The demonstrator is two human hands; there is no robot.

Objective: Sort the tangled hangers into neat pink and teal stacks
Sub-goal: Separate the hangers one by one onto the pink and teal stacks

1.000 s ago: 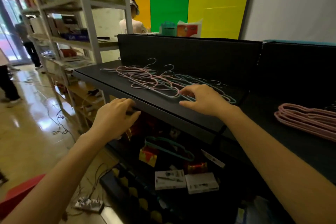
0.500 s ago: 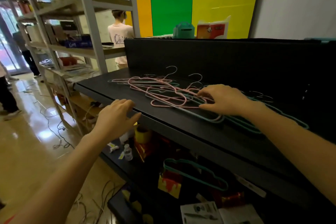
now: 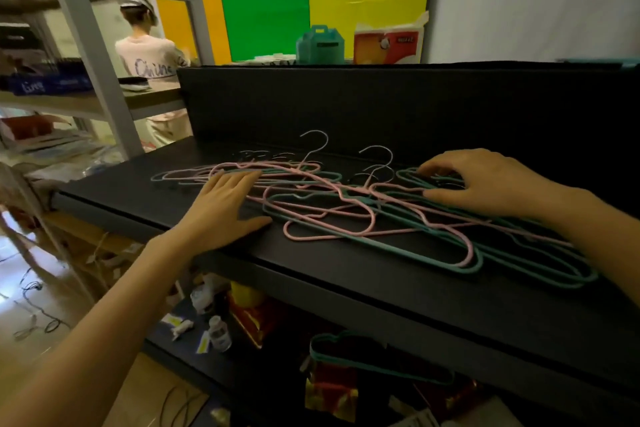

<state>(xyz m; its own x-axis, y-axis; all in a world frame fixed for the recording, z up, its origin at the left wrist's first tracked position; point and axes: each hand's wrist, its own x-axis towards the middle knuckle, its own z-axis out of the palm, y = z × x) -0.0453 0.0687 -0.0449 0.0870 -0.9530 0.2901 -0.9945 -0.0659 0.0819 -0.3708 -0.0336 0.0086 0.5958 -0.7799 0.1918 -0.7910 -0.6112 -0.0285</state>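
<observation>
A tangle of thin pink hangers (image 3: pixel 322 215) and teal hangers (image 3: pixel 540 267) lies spread across the black shelf top (image 3: pixel 363 291), with metal hooks sticking up at the back. My left hand (image 3: pixel 221 208) lies flat, fingers together, on the left part of the tangle. My right hand (image 3: pixel 485 180) rests on the right part with its fingers curled down into the teal and pink loops; whether it grips one I cannot tell. A few teal hangers (image 3: pixel 377 357) lie on the lower shelf.
A black back panel (image 3: pixel 381 104) rises behind the shelf top. A grey metal rack (image 3: pixel 93 45) stands to the left, and a person (image 3: pixel 152 59) stands behind it. Boxes, bottles and red packets fill the lower shelf (image 3: pixel 221 326). Cables lie on the floor at left.
My left hand has left the shelf's front edge and come to rest on the tangle. My right hand has slid right along the pile. The view has moved closer and leftward.
</observation>
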